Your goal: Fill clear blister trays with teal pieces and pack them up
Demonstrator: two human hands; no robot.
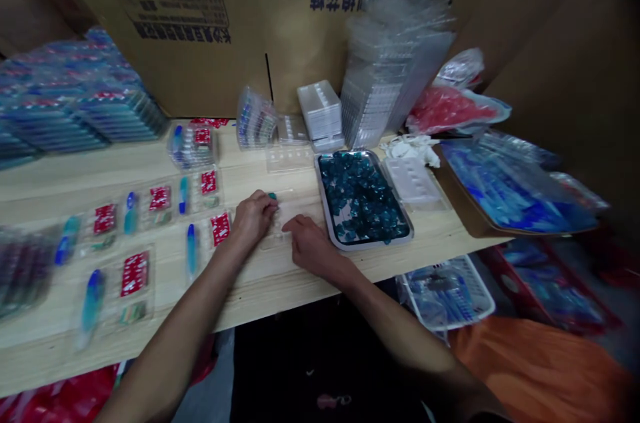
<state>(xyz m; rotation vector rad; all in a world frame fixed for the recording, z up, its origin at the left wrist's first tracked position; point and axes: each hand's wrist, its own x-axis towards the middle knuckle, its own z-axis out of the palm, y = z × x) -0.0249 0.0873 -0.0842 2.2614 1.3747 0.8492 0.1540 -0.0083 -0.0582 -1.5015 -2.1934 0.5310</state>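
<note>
My left hand (pixel 254 218) is over a clear plastic blister tray (pixel 286 207) on the table, fingers pinched together. A small teal translucent stone (pixel 272 196) shows at its fingertips. To its right, my right hand (pixel 314 244) reaches low over the same clear tray, fingers curled with the index finger foremost. What its fingertips hold, if anything, I cannot make out. Right beside that hand, a white-rimmed tray (pixel 327 213) holds many teal stones (pixel 363 193). Several clear blister packs (pixel 220 228), each with a blue pen-shaped item and a red packet, lie left of my hands.
Behind my hands stand nested clear trays (pixel 373 83) and a white stack (pixel 321 113) against a large cardboard box (pixel 280 36). An open carton (pixel 480 226) of blue items is at the right. Packed blister stacks (pixel 75 103) are far left; a white basket (pixel 483 296) sits below the table edge.
</note>
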